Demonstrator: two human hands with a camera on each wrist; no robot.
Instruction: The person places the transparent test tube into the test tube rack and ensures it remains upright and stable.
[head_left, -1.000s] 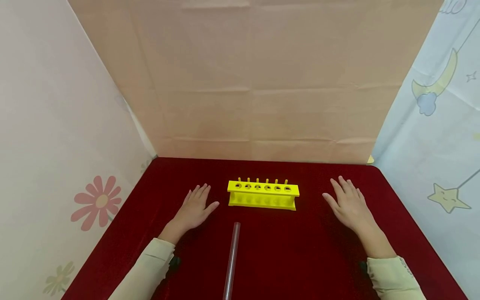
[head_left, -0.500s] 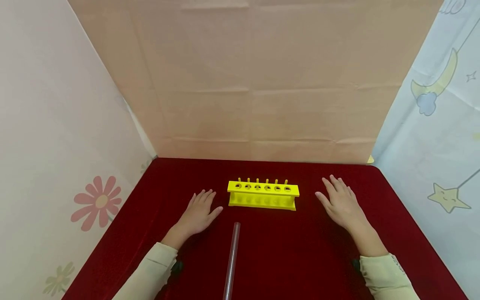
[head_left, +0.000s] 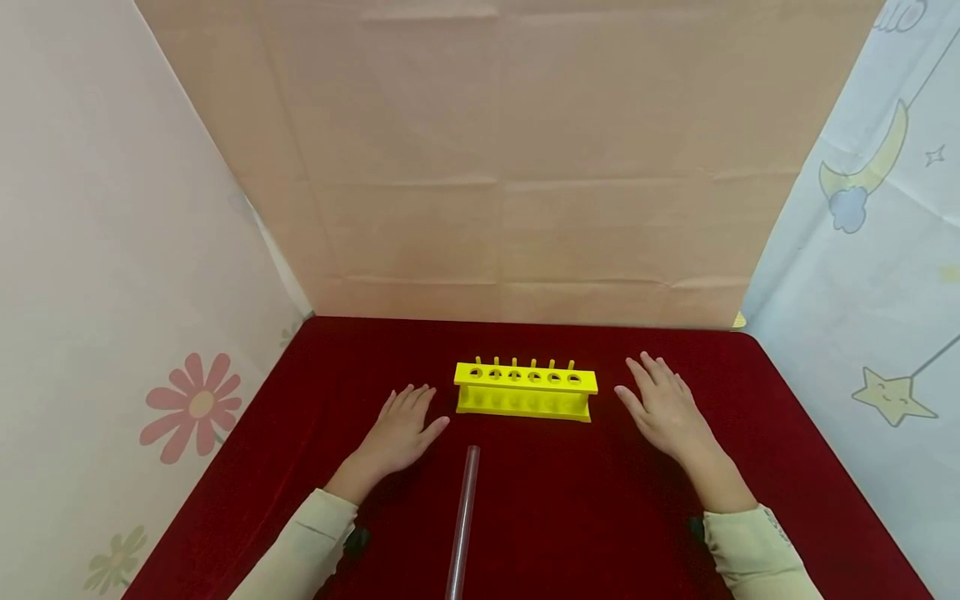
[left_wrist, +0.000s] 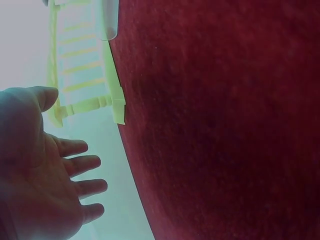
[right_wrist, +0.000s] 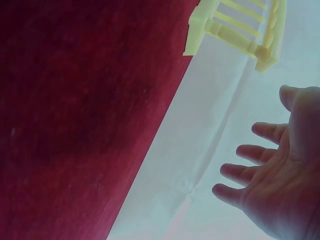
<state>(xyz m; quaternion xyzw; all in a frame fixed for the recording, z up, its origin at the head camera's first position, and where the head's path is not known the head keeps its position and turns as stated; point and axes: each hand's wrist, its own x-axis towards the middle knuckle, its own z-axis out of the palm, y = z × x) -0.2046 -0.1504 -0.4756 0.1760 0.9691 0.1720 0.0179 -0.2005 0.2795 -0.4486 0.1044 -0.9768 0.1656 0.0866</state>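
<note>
A yellow test tube rack (head_left: 525, 390) with a row of round holes and upright pegs stands mid-table in the head view, its holes unfilled. In front of it lies a clear tube (head_left: 463, 521), its near end cut off by the frame's bottom edge. My left hand (head_left: 397, 435) is just left of the rack, palm down, fingers extended, holding nothing. To the rack's right, my right hand (head_left: 667, 412) is likewise palm down with straight fingers and nothing in it. Both wrist views show the rack's end beyond the spread fingers; the tube's rounded end (left_wrist: 109, 22) shows in the left one.
Dark red cloth (head_left: 585, 517) covers the table. A tan paper sheet (head_left: 495, 167) rises behind it. Flower-printed white sheeting (head_left: 112, 250) hangs at the left, and sheeting with moon and star prints (head_left: 885, 300) at the right.
Both hands have moved inward toward the rack: the left one rightward and slightly nearer, the right one leftward. Rack and tube stay where they were.
</note>
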